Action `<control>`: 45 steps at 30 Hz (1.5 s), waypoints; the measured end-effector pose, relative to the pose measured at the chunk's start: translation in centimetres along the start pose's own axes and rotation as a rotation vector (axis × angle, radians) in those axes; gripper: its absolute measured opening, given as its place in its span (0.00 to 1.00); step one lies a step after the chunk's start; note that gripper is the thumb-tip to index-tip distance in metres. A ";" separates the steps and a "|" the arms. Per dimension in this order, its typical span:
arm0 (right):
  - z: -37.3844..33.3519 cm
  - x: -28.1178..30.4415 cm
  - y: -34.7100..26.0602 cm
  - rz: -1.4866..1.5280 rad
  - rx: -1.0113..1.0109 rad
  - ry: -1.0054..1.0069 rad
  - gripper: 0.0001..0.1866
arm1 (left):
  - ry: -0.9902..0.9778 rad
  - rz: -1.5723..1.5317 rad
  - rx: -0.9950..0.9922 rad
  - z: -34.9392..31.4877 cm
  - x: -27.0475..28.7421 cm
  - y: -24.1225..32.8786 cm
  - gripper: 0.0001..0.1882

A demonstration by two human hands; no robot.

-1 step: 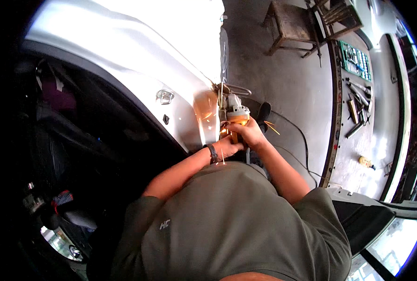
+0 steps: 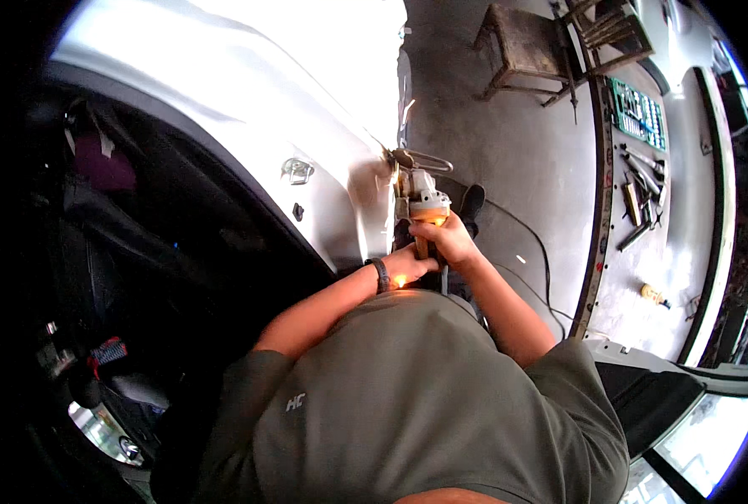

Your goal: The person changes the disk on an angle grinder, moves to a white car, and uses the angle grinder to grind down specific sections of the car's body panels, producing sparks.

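Observation:
Both my hands hold an angle grinder with a pale head and a yellow-orange band. Its head meets the edge of a white car body panel. Around the upper part of the body my right hand is closed. My left hand, below a wrist with a dark watch, wraps the lower part of the tool; some of its fingers are hidden. Bright sparks glow by the left hand and near the panel edge. A metal latch loop sits on the panel.
The dark car interior opens on the left. A black cable curves over the grey floor. At right, a bench bears a green socket set, several hand tools and a small yellowish bottle. A wooden chair stands at the far side.
The sparks have thinned along the panel edge and now show brightest by my left wrist. My hands and the grinder keep nearly the same place.

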State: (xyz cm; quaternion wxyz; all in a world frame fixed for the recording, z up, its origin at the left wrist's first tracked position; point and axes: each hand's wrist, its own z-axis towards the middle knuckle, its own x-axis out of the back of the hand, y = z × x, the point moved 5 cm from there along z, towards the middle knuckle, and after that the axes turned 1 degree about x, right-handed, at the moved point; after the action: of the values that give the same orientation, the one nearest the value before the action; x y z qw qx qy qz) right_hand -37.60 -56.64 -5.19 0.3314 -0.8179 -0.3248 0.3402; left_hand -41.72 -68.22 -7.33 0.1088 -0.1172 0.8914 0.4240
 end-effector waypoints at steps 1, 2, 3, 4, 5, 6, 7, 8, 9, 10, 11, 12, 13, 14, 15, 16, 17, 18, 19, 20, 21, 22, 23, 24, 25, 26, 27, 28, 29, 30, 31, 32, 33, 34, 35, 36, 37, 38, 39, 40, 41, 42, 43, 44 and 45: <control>-0.6 -0.1 -0.6 -0.037 -0.039 0.026 0.21 | 0.015 0.088 -0.040 0.4 0.1 -1.1 0.23; -1.1 -0.3 -1.1 -0.074 -0.077 0.053 0.21 | 0.032 0.176 -0.079 0.6 0.2 -2.1 0.25; -1.6 -0.3 -1.3 -0.026 -0.090 0.058 0.17 | -0.064 0.165 -0.076 0.0 -0.4 0.0 0.26; -1.3 0.2 -0.8 -0.040 -0.094 0.060 0.17 | -0.065 0.155 -0.086 0.3 -0.5 -0.1 0.26; -0.9 0.8 0.0 -0.037 -0.073 0.042 0.17 | -0.061 0.073 -0.087 0.7 -0.7 -0.4 0.26; -0.8 0.6 -0.2 -0.037 -0.058 0.018 0.17 | -0.052 -0.015 -0.086 1.0 -0.8 -0.9 0.26; -0.8 0.6 -0.2 -0.051 -0.066 0.016 0.17 | -0.049 -0.029 -0.094 1.3 -0.9 -1.5 0.26; -0.9 0.6 -0.3 -0.058 -0.076 0.023 0.16 | -0.060 -0.054 -0.099 1.6 -0.9 -2.0 0.25; -0.9 0.4 -0.4 -0.059 -0.082 0.032 0.16 | -0.072 -0.072 -0.099 1.3 -0.9 -1.5 0.25; -0.9 0.5 -0.4 -0.066 -0.087 0.032 0.16 | -0.073 -0.079 -0.103 1.1 -0.7 -0.9 0.25; -0.8 0.5 -0.3 -0.076 -0.095 0.035 0.19 | -0.099 -0.066 -0.074 0.8 -0.7 -0.5 0.25; -0.7 0.4 -0.4 -0.084 -0.101 0.035 0.21 | -0.121 -0.051 -0.045 0.5 -0.6 0.0 0.25; -0.6 0.2 -0.4 -0.090 -0.103 0.033 0.21 | -0.119 -0.055 -0.049 0.6 -0.5 -0.2 0.25; -0.6 0.1 -0.3 -0.066 -0.102 0.051 0.21 | -0.126 -0.060 -0.035 0.9 -0.4 -0.7 0.25; -0.5 0.0 -0.3 -0.042 -0.101 0.070 0.21 | -0.134 -0.063 -0.021 1.1 -0.4 -1.0 0.25; -0.5 0.0 -0.3 -0.048 -0.102 0.069 0.21 | -0.134 -0.066 -0.025 1.2 -0.3 -1.2 0.25; -0.4 0.1 -0.3 -0.053 -0.104 0.076 0.21 | -0.138 -0.086 -0.037 1.3 -0.3 -1.4 0.25; -0.4 0.1 -0.3 -0.058 -0.107 0.084 0.21 | -0.144 -0.108 -0.047 1.3 -0.5 -1.4 0.25; -0.4 0.2 -0.3 -0.062 -0.111 0.084 0.21 | -0.144 -0.113 -0.049 1.3 -0.6 -1.5 0.25; -0.4 0.2 -0.3 -0.057 -0.118 0.071 0.21 | -0.097 -0.134 -0.061 1.4 -0.6 -1.5 0.23; -0.4 0.1 -0.4 -0.051 -0.123 0.059 0.21 | -0.051 -0.152 -0.074 1.2 -0.4 -0.9 0.22; -0.5 0.1 -0.5 -0.054 -0.124 0.061 0.21 | -0.053 -0.155 -0.076 1.0 -0.4 -0.4 0.22; -0.5 0.1 -0.7 -0.055 -0.109 0.066 0.21 | -0.067 -0.142 -0.073 0.7 -0.5 0.1 0.22; -0.5 0.0 -0.8 -0.056 -0.095 0.068 0.21 | -0.078 -0.129 -0.068 0.5 -0.5 0.5 0.22; -0.5 -0.2 -0.9 -0.058 -0.096 0.067 0.21 | -0.076 -0.131 -0.069 1.0 -0.4 -0.2 0.22; -0.6 -0.4 -1.1 -0.042 -0.087 0.065 0.22 | -0.088 -0.130 -0.087 1.7 -0.4 -1.2 0.22; -0.6 -0.5 -1.2 -0.024 -0.079 0.067 0.22 | -0.103 -0.127 -0.103 1.6 -0.5 -0.8 0.23; -0.6 -0.6 -1.3 -0.024 -0.079 0.069 0.22 | -0.104 -0.127 -0.102 1.4 -0.5 -0.6 0.23; -0.7 -0.7 -1.4 -0.028 -0.065 0.066 0.20 | -0.057 -0.063 -0.097 1.1 -0.3 -0.5 0.23; -0.6 -0.9 -1.6 -0.032 -0.049 0.061 0.17 | -0.007 0.003 -0.093 0.7 -0.1 0.0 0.23; -0.5 -0.8 -1.4 -0.032 -0.049 0.060 0.17 | -0.006 0.003 -0.093 1.0 -0.2 -0.4 0.23; -0.3 -0.5 -0.9 -0.045 -0.064 0.071 0.17 | -0.040 -0.067 -0.104 1.5 -0.5 -1.0 0.20; -0.2 -0.2 -0.5 -0.056 -0.079 0.083 0.17 | -0.077 -0.136 -0.115 1.6 -0.7 -0.9 0.17; -0.1 0.0 -0.3 -0.056 -0.078 0.084 0.17 | -0.077 -0.135 -0.115 1.6 -0.7 -0.9 0.17; -0.1 0.2 -0.1 -0.066 -0.072 0.083 0.16 | -0.082 -0.147 -0.118 1.6 -0.6 -0.9 0.20; -0.1 0.1 -0.1 -0.077 -0.067 0.080 0.15 | -0.084 -0.161 -0.119 1.6 -0.6 -0.9 0.23; -0.1 0.1 -0.1 -0.076 -0.068 0.079 0.15 | -0.082 -0.162 -0.118 1.7 -0.6 -1.3 0.23; -0.1 0.0 -0.2 -0.078 -0.066 0.070 0.15 | -0.109 -0.197 -0.105 1.8 -0.7 -1.6 0.20; -0.1 -0.1 -0.3 -0.081 -0.063 0.061 0.15 | -0.136 -0.231 -0.092 2.0 -0.8 -2.0 0.18; -0.1 -0.1 -0.2 -0.081 -0.062 0.059 0.15 | -0.135 -0.231 -0.093 2.1 -0.7 -2.3 0.18; -0.1 -0.1 -0.2 -0.078 -0.061 0.075 0.14 | -0.119 -0.221 -0.089 2.3 -0.7 -2.6 0.18; 0.0 0.0 -0.1 -0.074 -0.060 0.094 0.14 | -0.105 -0.211 -0.084 2.4 -0.6 -2.7 0.18; 0.0 0.0 0.0 -0.072 -0.060 0.095 0.14 | -0.107 -0.210 -0.083 1.8 -0.7 -1.7 0.18; -0.1 0.1 0.1 -0.045 -0.057 0.103 0.14 | -0.090 -0.188 -0.073 1.2 -0.6 -0.8 0.18; -0.1 0.0 0.1 -0.019 -0.054 0.107 0.14 | -0.071 -0.167 -0.064 0.7 -0.6 -0.2 0.18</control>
State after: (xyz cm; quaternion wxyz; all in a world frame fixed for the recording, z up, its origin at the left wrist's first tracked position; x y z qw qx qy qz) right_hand -37.50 -56.72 -5.25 0.3293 -0.8404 -0.3237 0.2839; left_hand -41.07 -67.71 -7.72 0.1715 -0.1794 0.8602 0.4455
